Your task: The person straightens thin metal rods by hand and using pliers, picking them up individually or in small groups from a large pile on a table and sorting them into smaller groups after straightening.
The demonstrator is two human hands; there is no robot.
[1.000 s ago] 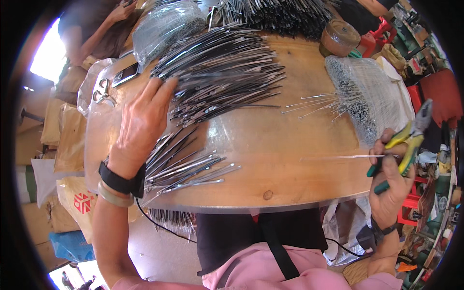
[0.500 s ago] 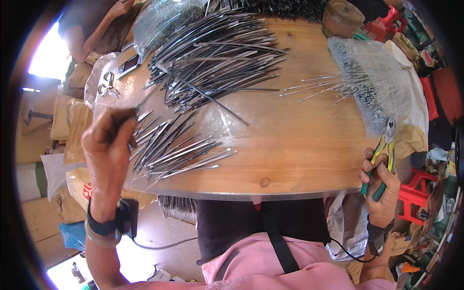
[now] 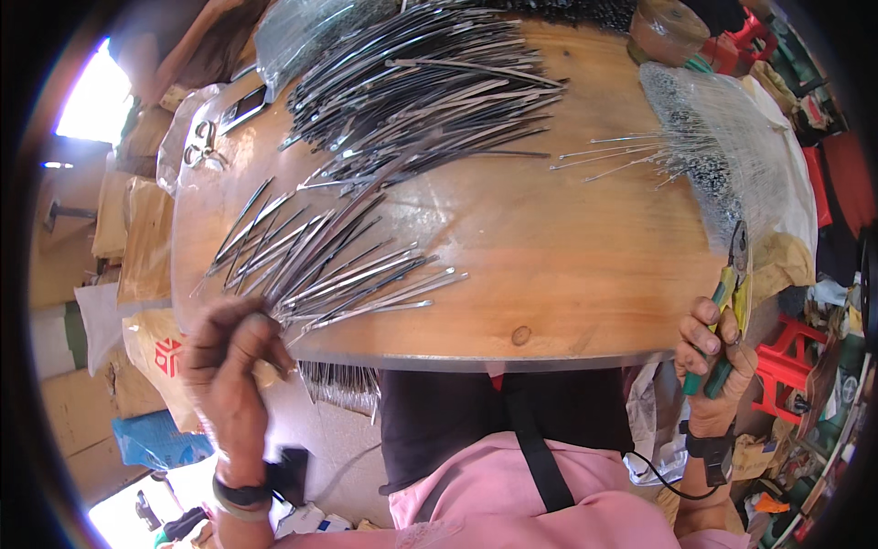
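Observation:
My left hand (image 3: 233, 352) is closed at the table's near left edge, its fingers pinched on a long thin metal strip (image 3: 343, 220). Blurred by motion, the strip slants up and to the right over a small loose pile of similar strips (image 3: 366, 291). A much larger heap of dark and shiny strips (image 3: 421, 87) lies beyond it. At the right edge of the table, my right hand (image 3: 718, 352) wraps round pliers (image 3: 732, 274) with yellow and green handles, their jaws pointing up.
Thin wire pieces stick out of a clear plastic bag (image 3: 704, 137) on the right. Scissors (image 3: 203, 146) and a phone-like device (image 3: 243, 108) lie at the left. A round container (image 3: 668, 32) stands at the back, and a red stool (image 3: 791, 366) beside the table. Another person's arm (image 3: 187, 50) shows at top left.
My left hand has come down toward me and slightly right, to the table's near edge, drawing the strip along. My right hand stays with the pliers, which have turned slightly.

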